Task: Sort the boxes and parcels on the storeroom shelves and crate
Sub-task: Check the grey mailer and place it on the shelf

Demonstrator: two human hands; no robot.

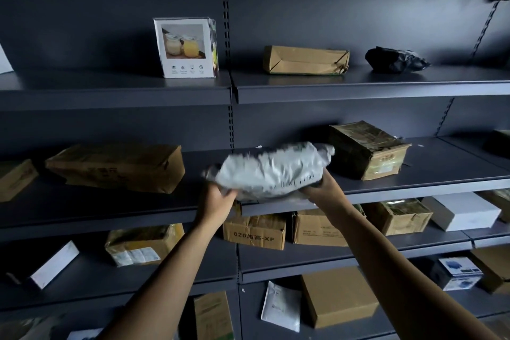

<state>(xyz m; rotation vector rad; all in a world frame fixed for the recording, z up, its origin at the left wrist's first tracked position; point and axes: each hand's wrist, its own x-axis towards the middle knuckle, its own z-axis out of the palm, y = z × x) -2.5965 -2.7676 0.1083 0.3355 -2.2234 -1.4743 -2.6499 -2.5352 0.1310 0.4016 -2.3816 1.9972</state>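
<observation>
Head view: a grey plastic parcel [271, 170] sits at the centre of the frame, over the front edge of the middle shelf [441, 163], and it is blurred, so I cannot tell whether its underside touches the shelf. The left hand [218, 200] grips its lower left corner, with the fingers curled into the loose film. The right hand [321, 185] holds its lower right edge from beneath, most of its fingers hidden under the bag. The wrapper is crumpled and sags between the two hands, so it is probably soft and fairly light, with slick film that could slide through a loose pinch. Holding it at both ends with support underneath seems the safest way, rather than pulling on one corner. Just right of the parcel a taped carton [367, 150] stands on the same shelf, and at centre left a long brown box [118, 167] lies well apart from it. On the shelf above, in the upper part of the frame, are a white picture box [186, 48], a flat brown box [305, 60] and a black bag [394, 59]. Below the hands, printed cartons [254, 230] line the next shelf down.
</observation>
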